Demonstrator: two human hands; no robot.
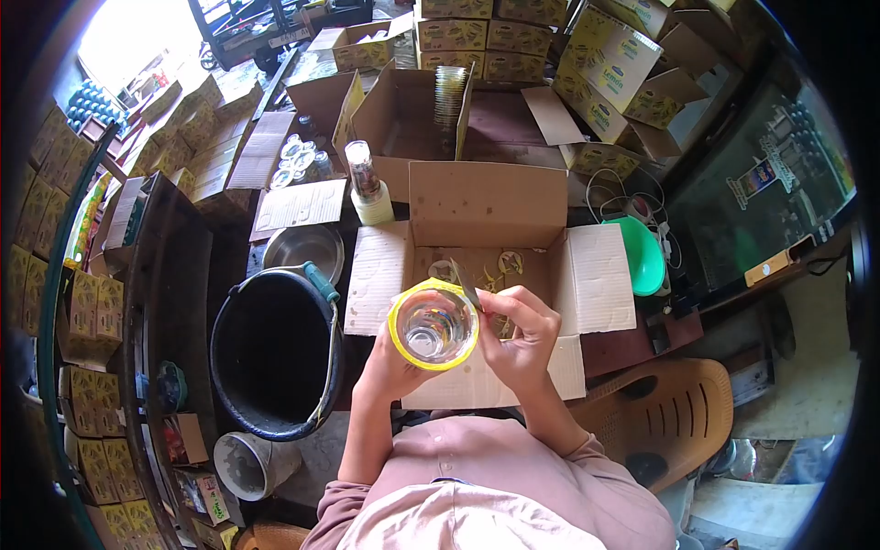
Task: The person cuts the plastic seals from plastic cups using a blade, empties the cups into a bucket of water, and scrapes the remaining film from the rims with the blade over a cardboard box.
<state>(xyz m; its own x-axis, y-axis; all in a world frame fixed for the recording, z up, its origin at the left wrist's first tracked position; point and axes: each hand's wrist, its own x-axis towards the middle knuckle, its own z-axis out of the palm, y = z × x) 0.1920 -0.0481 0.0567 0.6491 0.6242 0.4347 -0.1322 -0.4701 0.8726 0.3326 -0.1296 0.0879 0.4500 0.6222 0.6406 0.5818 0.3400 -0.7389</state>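
Observation:
A clear cup [427, 335] with a yellow rim faces up toward the camera, and I can see down into it. My left hand [392, 356] is wrapped round its left side. My right hand [522, 337] pinches a thin dark blade [466, 282] whose edge lies against the upper right of the yellow rim. Both hands are above an open cardboard box [486, 203]. Inside that box lie yellow strips [500, 275] and small round pieces, partly hidden by my hands.
A black bucket [277, 353] and a metal bowl [304, 252] stand left of the box. A green bowl [634, 255] is at its right. Behind stand a jar [361, 170] on a pale container and stacked lids [449, 96] in another box. A brown chair [674, 417] is lower right.

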